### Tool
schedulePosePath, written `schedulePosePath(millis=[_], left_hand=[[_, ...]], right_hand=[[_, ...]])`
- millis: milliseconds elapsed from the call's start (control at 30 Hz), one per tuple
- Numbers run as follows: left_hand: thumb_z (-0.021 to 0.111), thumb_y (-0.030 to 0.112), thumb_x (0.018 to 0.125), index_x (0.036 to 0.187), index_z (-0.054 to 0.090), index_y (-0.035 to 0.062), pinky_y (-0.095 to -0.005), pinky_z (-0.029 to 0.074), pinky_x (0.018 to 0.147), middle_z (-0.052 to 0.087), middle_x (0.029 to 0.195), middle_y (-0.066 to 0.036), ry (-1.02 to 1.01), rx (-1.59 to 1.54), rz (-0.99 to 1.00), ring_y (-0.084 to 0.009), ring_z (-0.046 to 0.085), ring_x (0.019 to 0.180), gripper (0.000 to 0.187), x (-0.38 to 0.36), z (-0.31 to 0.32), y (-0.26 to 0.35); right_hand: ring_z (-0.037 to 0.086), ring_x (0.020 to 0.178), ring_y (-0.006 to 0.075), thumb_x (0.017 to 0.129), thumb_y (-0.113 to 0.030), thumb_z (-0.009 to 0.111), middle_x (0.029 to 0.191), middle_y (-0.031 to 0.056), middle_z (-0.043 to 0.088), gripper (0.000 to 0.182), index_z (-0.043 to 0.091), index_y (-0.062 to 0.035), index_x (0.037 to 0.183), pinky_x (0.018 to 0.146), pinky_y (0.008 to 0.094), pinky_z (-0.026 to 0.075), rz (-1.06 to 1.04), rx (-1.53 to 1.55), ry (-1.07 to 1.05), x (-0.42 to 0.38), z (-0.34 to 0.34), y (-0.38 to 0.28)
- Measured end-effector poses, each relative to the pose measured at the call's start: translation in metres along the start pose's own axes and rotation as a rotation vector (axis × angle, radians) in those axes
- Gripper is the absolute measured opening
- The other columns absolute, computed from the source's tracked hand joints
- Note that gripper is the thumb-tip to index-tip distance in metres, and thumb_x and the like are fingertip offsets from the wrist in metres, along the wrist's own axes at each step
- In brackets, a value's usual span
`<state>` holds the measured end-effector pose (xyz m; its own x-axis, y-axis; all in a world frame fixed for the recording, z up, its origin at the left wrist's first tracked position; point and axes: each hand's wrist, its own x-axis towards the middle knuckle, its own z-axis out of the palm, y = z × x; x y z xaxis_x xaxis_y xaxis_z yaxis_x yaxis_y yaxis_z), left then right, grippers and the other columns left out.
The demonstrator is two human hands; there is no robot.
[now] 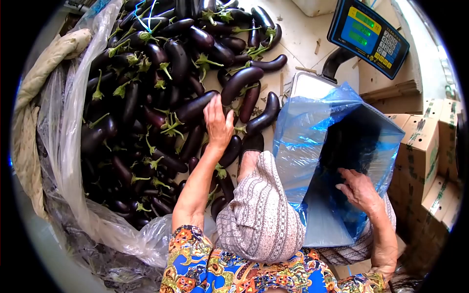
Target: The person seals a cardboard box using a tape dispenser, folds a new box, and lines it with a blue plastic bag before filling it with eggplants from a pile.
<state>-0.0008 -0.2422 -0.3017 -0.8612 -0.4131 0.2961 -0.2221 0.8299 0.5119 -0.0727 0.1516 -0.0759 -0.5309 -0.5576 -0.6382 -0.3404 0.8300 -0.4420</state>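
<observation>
My left hand (218,122) reaches over the large pile of dark purple eggplants (178,61). Its fingertips rest on one long eggplant (195,106), with the fingers extended and not wrapped round it. On the right, my right hand (359,189) is over the mouth of a box lined with a blue plastic bag (305,141). Its fingers are apart and nothing shows in them. The inside of the box is dark, and its contents are hard to make out. The box stands on the metal plate of a scale (310,84).
A scale display (366,36) with lit green digits stands behind the box on a dark post. Cardboard boxes (419,139) are stacked at the right. Clear plastic sheeting (71,146) and rolled cloth (29,97) border the pile at the left. My patterned trouser leg is between pile and box.
</observation>
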Motion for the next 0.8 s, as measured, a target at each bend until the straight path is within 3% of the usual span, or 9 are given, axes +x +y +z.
schedulePosePath(millis=[200, 233, 333, 400, 500, 567, 633, 733, 800], left_hand=[[0.079, 0.027, 0.072, 0.126, 0.052, 0.0015, -0.0489, 0.049, 0.09, 0.058, 0.104, -0.021, -0.277, 0.322, -0.072, -0.0406, 0.057, 0.099, 0.066, 0.061, 0.045, -0.014], [0.08, 0.025, 0.064, 0.114, 0.056, 0.0039, -0.0508, 0.052, 0.085, 0.056, 0.103, -0.021, -0.308, 0.296, -0.122, -0.0399, 0.058, 0.102, 0.06, 0.069, 0.049, -0.016], [0.077, 0.023, 0.058, 0.12, 0.061, 0.003, -0.0452, 0.05, 0.093, 0.057, 0.108, -0.024, -0.292, 0.002, -0.256, -0.0422, 0.058, 0.099, 0.067, 0.073, 0.05, -0.022], [0.081, 0.022, 0.056, 0.12, 0.06, 0.0044, -0.0436, 0.049, 0.093, 0.061, 0.109, -0.02, -0.295, -0.208, -0.345, -0.0377, 0.061, 0.1, 0.07, 0.076, 0.036, -0.028], [0.072, 0.001, 0.071, 0.126, 0.051, 0.0059, -0.0313, 0.049, 0.083, 0.058, 0.103, -0.006, -0.234, -0.69, -0.458, -0.0152, 0.058, 0.095, 0.059, 0.081, -0.027, 0.014], [0.072, 0.0, 0.07, 0.129, 0.05, 0.0067, -0.0297, 0.047, 0.086, 0.059, 0.105, -0.006, -0.211, -0.801, -0.312, -0.0157, 0.059, 0.093, 0.063, 0.088, -0.074, 0.038], [0.071, -0.003, 0.069, 0.13, 0.051, 0.0075, -0.0299, 0.049, 0.088, 0.06, 0.111, -0.006, -0.315, -0.681, -0.14, -0.0168, 0.06, 0.1, 0.065, 0.096, -0.129, 0.078], [0.064, -0.011, 0.055, 0.121, 0.061, 0.0072, -0.0379, 0.051, 0.094, 0.062, 0.113, -0.014, -0.444, -0.615, 0.414, -0.0291, 0.063, 0.107, 0.069, 0.1, -0.17, 0.145], [0.072, -0.008, 0.05, 0.108, 0.069, 0.0088, -0.0427, 0.05, 0.09, 0.064, 0.109, -0.009, -0.529, -0.498, 0.669, -0.0311, 0.063, 0.101, 0.06, 0.099, -0.181, 0.203]], right_hand=[[0.061, 0.092, 0.0448, 0.09, -0.016, 0.066, 0.103, 0.0249, 0.064, 0.04, 0.056, 0.0007, 0.125, 0.08, 0.0493, 0.05, -0.065, 0.057, 0.114, 0.0, -0.007, 0.004], [0.061, 0.091, 0.0445, 0.09, -0.016, 0.066, 0.102, 0.0246, 0.064, 0.04, 0.057, 0.001, 0.124, 0.08, 0.0489, 0.05, -0.093, 0.072, 0.17, -0.001, -0.008, 0.009], [0.064, 0.09, 0.0427, 0.089, -0.016, 0.067, 0.099, 0.0245, 0.066, 0.037, 0.059, 0.0025, 0.12, 0.079, 0.0455, 0.052, -0.11, 0.142, 0.324, -0.003, -0.02, 0.012], [0.066, 0.09, 0.0414, 0.089, -0.015, 0.067, 0.101, 0.0248, 0.067, 0.035, 0.06, 0.0033, 0.118, 0.078, 0.044, 0.053, -0.078, 0.198, 0.373, -0.004, -0.027, 0.014], [0.067, 0.092, 0.0389, 0.089, -0.014, 0.067, 0.103, 0.0238, 0.068, 0.033, 0.062, 0.003, 0.116, 0.08, 0.0409, 0.054, -0.072, 0.236, 0.43, -0.005, -0.033, 0.017], [0.068, 0.093, 0.0368, 0.089, -0.014, 0.067, 0.103, 0.0232, 0.068, 0.032, 0.063, 0.0031, 0.116, 0.082, 0.0389, 0.054, -0.083, 0.257, 0.495, -0.007, -0.039, 0.014], [0.068, 0.098, 0.0202, 0.091, -0.017, 0.07, 0.108, 0.0147, 0.07, 0.035, 0.064, 0.0015, 0.12, 0.086, 0.032, 0.054, 0.029, 0.429, 0.506, -0.012, -0.055, 0.005], [0.063, 0.11, 0.0199, 0.091, -0.022, 0.073, 0.12, 0.0115, 0.067, 0.044, 0.062, -0.0035, 0.13, 0.096, 0.0336, 0.051, -0.1, 0.676, 0.491, -0.019, -0.071, -0.009], [0.062, 0.113, 0.0237, 0.082, -0.029, 0.082, 0.124, 0.014, 0.065, 0.071, 0.051, -0.0036, 0.14, 0.097, 0.0366, 0.051, -0.215, 0.658, 0.392, -0.029, -0.083, -0.034]])
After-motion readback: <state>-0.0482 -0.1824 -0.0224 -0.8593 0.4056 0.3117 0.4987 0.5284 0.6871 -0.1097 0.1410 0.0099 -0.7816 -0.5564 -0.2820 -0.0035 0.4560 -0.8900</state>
